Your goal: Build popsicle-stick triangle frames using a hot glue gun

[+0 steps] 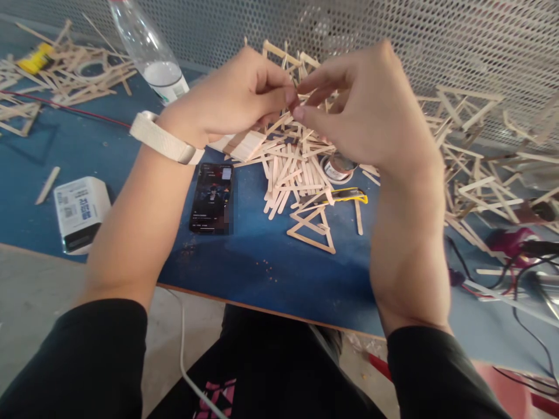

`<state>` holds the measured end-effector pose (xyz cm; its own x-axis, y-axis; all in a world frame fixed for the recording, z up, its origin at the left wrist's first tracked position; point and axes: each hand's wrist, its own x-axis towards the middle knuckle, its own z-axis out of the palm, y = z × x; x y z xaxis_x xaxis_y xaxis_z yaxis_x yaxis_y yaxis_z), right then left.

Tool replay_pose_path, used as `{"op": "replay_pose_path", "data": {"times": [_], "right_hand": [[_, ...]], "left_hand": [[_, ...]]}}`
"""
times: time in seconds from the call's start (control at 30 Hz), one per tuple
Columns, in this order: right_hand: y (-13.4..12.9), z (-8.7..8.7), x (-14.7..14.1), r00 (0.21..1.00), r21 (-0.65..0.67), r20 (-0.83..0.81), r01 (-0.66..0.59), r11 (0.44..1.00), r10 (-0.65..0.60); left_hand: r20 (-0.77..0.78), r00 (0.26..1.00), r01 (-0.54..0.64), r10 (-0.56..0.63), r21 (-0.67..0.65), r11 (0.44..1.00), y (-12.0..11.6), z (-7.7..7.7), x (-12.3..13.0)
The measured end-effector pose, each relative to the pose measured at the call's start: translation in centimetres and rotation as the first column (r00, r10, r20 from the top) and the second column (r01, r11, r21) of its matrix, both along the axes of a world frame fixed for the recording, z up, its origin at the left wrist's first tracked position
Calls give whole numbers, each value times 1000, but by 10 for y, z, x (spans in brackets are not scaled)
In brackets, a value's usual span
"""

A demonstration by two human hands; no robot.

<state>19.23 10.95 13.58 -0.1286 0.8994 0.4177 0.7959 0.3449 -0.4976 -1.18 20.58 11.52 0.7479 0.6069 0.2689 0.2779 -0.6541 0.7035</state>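
Observation:
My left hand (238, 96) and my right hand (362, 107) meet fingertip to fingertip above a heap of wooden craft sticks (290, 171). Both are closed in a pinch. Whatever sits between the fingertips is too small or too hidden to name. Behind the fingers, stick frames (277, 51) lean near the mesh panel. Below my right hand are a small round tin (338, 167), a yellow and black utility knife (347, 195) and a flat triangle of joined sticks (312, 235). A bundle of sticks (248, 145) lies under my left wrist.
A phone (212, 198) and a white box (82, 212) lie on the blue table (271, 297). A plastic bottle (151, 52) stands against the mesh panel (437, 41). More sticks (82, 73) pile up at left, with stick frames (480, 169) and cables (515, 285) at right.

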Motion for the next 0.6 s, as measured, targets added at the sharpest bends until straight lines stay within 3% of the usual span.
{"op": "replay_pose_path", "data": {"times": [0.1, 0.27, 0.47, 0.6], "right_hand": [[6, -4, -3, 999, 85, -35, -13, 996, 16], [18, -7, 3, 994, 46, -102, 44, 998, -39], [13, 0, 4, 970, -34, -244, 7, 999, -15], [13, -1, 5, 953, -5, -301, 46, 999, -45]], "left_hand": [[64, 997, 42, -42, -1, 999, 2, -4, 3], [234, 971, 78, -39, -158, 984, 13, -18, 6], [395, 917, 228, -50, -418, 879, 15, -29, 9], [454, 891, 270, -34, -467, 842, 16, -38, 13]]}}
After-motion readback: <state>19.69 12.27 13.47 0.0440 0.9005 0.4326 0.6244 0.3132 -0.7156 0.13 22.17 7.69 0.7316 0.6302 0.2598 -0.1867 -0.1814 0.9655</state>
